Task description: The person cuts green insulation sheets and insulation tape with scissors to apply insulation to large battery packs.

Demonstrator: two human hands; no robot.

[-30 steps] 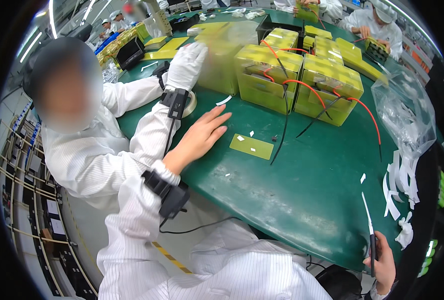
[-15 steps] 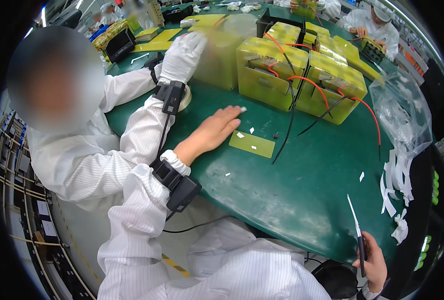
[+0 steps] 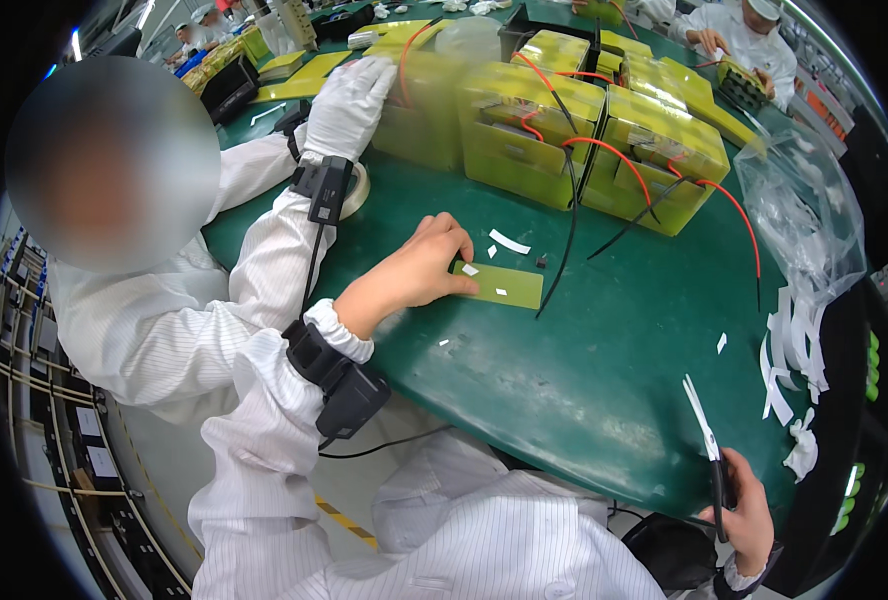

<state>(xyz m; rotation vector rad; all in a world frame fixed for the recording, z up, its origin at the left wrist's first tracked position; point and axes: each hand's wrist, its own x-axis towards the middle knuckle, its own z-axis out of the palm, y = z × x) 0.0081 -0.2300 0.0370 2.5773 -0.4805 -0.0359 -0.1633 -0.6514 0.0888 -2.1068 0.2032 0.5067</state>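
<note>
My left hand (image 3: 426, 264) is curled over the left end of a flat yellow-green rectangular card (image 3: 520, 290), thumb and fingers closed on its edges. Small white pieces, one of them a white scrap (image 3: 502, 292), lie on the card. Just beyond it rest a curved white strip (image 3: 510, 242) and another small white bit (image 3: 492, 251). Near the table's front right edge my right hand (image 3: 748, 512) holds scissors (image 3: 709, 440) by their black handles, blades pointing up and away, slightly parted.
Yellow-wrapped battery packs (image 3: 534, 140) with red and black wires stand at the back of the green table (image 3: 524, 390). On the right lie a clear plastic bag (image 3: 804, 210) and white strips (image 3: 779, 365). A co-worker's gloved hand (image 3: 344, 110) touches a pack at left.
My left hand has drawn back from flat on the table and curled onto the card's left end. The curved white strip now shows. The scissors' blades have parted a little.
</note>
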